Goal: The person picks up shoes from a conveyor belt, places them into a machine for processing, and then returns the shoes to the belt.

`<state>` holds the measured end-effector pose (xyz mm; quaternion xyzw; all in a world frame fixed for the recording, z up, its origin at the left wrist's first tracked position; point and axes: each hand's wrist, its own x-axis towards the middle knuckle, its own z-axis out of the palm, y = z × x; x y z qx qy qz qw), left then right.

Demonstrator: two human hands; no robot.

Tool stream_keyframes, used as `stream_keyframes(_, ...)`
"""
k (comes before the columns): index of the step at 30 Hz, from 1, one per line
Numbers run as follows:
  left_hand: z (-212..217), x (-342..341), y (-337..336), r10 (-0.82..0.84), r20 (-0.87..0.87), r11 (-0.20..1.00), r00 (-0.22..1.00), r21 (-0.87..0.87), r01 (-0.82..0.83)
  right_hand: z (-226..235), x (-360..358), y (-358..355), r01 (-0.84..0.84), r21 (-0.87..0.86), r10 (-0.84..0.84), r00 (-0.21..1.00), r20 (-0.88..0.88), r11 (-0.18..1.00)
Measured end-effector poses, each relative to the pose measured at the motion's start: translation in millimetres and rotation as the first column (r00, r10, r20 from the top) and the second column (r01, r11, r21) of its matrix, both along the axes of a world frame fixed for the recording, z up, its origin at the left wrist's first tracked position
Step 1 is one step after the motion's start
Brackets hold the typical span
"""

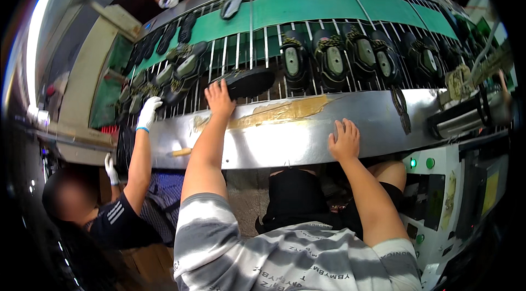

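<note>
My left hand (220,98) grips the left end of a black shoe (251,84), which lies tilted with its dark sole toward me, above the metal bars. The thumb is hidden. My right hand (345,140) rests on the steel ledge (378,121), fingers stretched out, holding nothing. Beyond it, several dark shoes with patterned collars and pale grey-green insoles, such as one shoe (331,60), stand in a row on the bar rack (266,47). To the left of my left hand, more shoes (187,65) sit on the bars.
At my left, a co-worker's white-gloved hand (149,112) reaches toward the shoes. A wooden-handled tool (182,152) and brown tape (285,113) lie on the ledge. A dark strap (401,110) hangs over it. A machine (433,198) with green buttons stands right; a green belt (307,9) runs behind.
</note>
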<state>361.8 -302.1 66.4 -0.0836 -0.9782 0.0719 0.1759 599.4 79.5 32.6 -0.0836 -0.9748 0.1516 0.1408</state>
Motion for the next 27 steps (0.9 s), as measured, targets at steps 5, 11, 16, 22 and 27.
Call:
stream_keyframes(5, 22, -28, 16, 0.021, 0.106, 0.987, 0.994, -0.159, -0.004, 7, -2, 5, 0.017, -0.027, -0.017, 1.000, -0.013, 0.999)
stream_keyframes(11, 108, -1, 48, -0.183, 0.149, 0.951, 0.972, -0.222, 0.213, 6, 0, 7, 0.018, -0.077, -0.022, 0.998, -0.059, 0.997)
stream_keyframes(16, 153, 102, 62, -0.313, 0.106, 0.933, 0.944, -0.154, 0.326, 1, 7, 11, 0.028, -0.100, -0.034, 0.998, -0.059, 0.995)
stream_keyframes(22, 114, 129, 65, -0.320, 0.502, 0.944, 0.804, 0.238, 0.227, -11, 14, 18, -0.017, -0.176, -0.010, 0.989, -0.147, 0.984)
stream_keyframes(27, 56, 110, 59, -0.485, 0.547, 0.789, 0.682, 0.610, 0.072, 4, 91, 34, -0.120, -0.548, 0.001, 0.977, -0.213, 0.828)
